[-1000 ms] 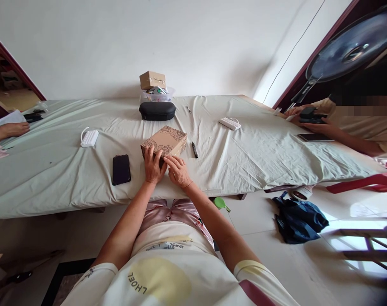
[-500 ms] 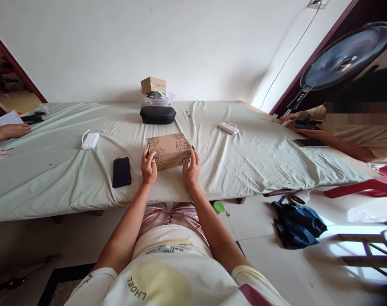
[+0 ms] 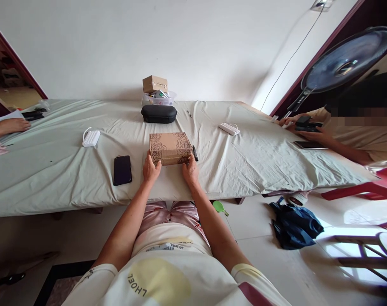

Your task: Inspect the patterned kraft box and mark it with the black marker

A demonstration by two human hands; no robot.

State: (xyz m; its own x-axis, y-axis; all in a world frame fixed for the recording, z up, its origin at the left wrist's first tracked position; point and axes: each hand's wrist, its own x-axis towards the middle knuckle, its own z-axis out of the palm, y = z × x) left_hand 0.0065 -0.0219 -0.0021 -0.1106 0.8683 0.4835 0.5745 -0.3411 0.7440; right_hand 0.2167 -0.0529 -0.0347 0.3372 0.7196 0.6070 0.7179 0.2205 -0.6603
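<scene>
A brown cardboard box (image 3: 170, 146) with black floral line drawings sits in front of me on the cloth-covered table (image 3: 225, 170), its lid down. My left hand (image 3: 151, 169) grips the near left corner, thumb against the front side. On the near right corner, my right hand (image 3: 190, 171) holds the box in the same way. Some fingers of both hands are hidden by the box. Just right of the box lies a black marker pen (image 3: 195, 153). A dark smartphone (image 3: 122, 170) rests to the left of my left hand.
Behind the box are a black zip case (image 3: 159, 114) and a plastic tub (image 3: 158, 99) topped by a small carton (image 3: 155, 84). White power banks lie left (image 3: 91, 138) and right (image 3: 229, 128). Other people's hands work at the left (image 3: 16, 124) and right (image 3: 308, 129) ends.
Both hands have shifted lower on the box's near corners, with the left thumb now on the front side. The box has turned slightly, and more of the marker pen shows.
</scene>
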